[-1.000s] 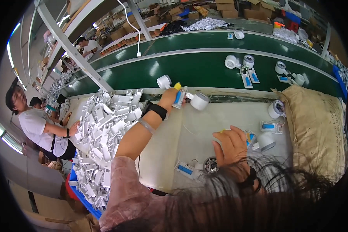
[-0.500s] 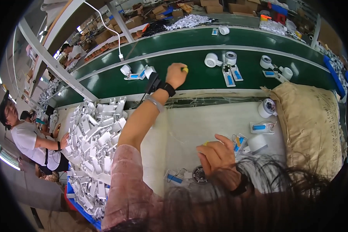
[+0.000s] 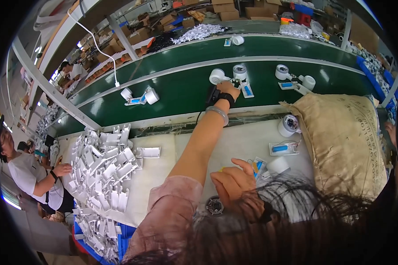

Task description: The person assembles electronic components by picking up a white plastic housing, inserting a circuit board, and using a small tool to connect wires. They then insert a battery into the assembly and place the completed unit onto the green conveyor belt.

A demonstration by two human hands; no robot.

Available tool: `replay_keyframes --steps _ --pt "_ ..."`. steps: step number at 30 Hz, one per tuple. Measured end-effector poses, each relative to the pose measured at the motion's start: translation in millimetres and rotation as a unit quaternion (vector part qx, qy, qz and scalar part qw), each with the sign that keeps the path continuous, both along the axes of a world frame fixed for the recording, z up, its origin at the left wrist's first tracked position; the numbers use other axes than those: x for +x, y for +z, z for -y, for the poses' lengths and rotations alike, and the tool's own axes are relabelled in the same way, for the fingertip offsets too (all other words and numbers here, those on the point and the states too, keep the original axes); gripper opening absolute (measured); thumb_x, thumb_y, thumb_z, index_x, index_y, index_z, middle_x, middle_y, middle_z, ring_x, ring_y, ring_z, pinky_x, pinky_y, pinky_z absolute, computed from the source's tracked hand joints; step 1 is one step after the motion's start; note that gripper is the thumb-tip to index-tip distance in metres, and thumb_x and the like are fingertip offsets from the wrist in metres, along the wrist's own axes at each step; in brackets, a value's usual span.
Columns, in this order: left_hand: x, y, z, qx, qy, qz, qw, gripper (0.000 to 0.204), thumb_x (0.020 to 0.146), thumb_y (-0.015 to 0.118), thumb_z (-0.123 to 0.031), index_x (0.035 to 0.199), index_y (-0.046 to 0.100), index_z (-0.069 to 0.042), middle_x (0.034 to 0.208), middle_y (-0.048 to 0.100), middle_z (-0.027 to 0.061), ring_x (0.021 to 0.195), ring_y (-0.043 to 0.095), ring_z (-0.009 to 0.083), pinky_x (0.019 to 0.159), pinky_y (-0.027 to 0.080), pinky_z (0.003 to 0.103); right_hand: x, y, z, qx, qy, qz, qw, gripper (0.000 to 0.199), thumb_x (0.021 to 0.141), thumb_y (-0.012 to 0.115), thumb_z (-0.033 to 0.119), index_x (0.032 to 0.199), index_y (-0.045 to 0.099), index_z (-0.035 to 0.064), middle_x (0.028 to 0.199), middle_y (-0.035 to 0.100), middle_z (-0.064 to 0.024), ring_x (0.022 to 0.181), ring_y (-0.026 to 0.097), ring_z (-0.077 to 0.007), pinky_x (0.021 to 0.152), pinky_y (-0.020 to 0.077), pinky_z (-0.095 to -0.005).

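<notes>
My left hand (image 3: 230, 90) reaches over the green conveyor to a white device with two round heads (image 3: 217, 76). It covers part of that device's white handle, beside an open handle with a blue battery cell (image 3: 247, 89). Its fingertips are mostly hidden, so I cannot tell its grip. Low over the pale tabletop, my right hand (image 3: 235, 184) has loosely bent fingers, one stretched out apart, and a yellow cover on a fingertip. I see nothing in it. Just below its fingers lies a dark-faced round part (image 3: 215, 205); a white cylindrical head (image 3: 278, 165) is on its other side.
White plastic shells (image 3: 104, 168) are heaped at left, above a blue bin (image 3: 126, 234). A tan sack (image 3: 340, 141) stands at right. Other devices (image 3: 139, 98) lie on the conveyor (image 3: 177, 90). A co-worker (image 3: 33, 174) touches the heap from the left.
My left hand has moved right along the conveyor, onto the device with two round heads. The view has shifted to the right. My right hand stays near the round part.
</notes>
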State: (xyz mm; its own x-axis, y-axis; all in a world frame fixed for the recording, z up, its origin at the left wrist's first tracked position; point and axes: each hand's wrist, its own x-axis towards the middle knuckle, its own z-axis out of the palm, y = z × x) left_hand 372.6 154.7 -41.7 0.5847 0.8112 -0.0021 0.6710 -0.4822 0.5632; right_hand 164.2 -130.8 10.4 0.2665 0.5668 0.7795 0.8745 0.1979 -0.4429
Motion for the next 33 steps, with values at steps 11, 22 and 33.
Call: replay_keyframes --steps 11,22,33 --pt "-93 -1 -30 -0.199 -0.176 0.113 0.958 0.036 0.076 0.060 -0.003 0.110 0.050 0.003 0.081 0.065 0.0205 0.062 0.069 0.0285 0.045 0.052 0.040 22 -8 -5 -0.088 -0.001 -0.071 0.994 0.016 0.082 0.067 0.000 0.097 0.064 0.0022 0.089 0.064 -0.0101 0.078 0.063 -0.0244 0.085 0.0499 -0.0369" --pt "-217 21 -16 -0.423 -0.179 0.213 0.862 0.024 0.091 0.047 -0.011 0.113 0.053 -0.004 0.085 0.063 0.0127 0.054 0.062 0.0195 0.039 0.050 0.035 65 -11 -55 -0.181 0.055 -0.216 0.958 0.029 0.086 0.067 0.002 0.113 0.055 -0.0008 0.099 0.062 -0.0097 0.076 0.064 -0.0149 0.065 0.0512 -0.0283" --pt "-342 29 17 -0.339 -0.455 0.021 0.823 0.032 0.089 0.049 -0.012 0.118 0.058 -0.002 0.096 0.069 0.0080 0.068 0.067 0.0153 0.061 0.055 0.028 71 -8 -99 -0.224 0.082 -0.079 0.968 0.027 0.080 0.067 0.004 0.106 0.059 0.0015 0.102 0.059 -0.0155 0.085 0.065 -0.0262 0.075 0.0516 -0.0367"
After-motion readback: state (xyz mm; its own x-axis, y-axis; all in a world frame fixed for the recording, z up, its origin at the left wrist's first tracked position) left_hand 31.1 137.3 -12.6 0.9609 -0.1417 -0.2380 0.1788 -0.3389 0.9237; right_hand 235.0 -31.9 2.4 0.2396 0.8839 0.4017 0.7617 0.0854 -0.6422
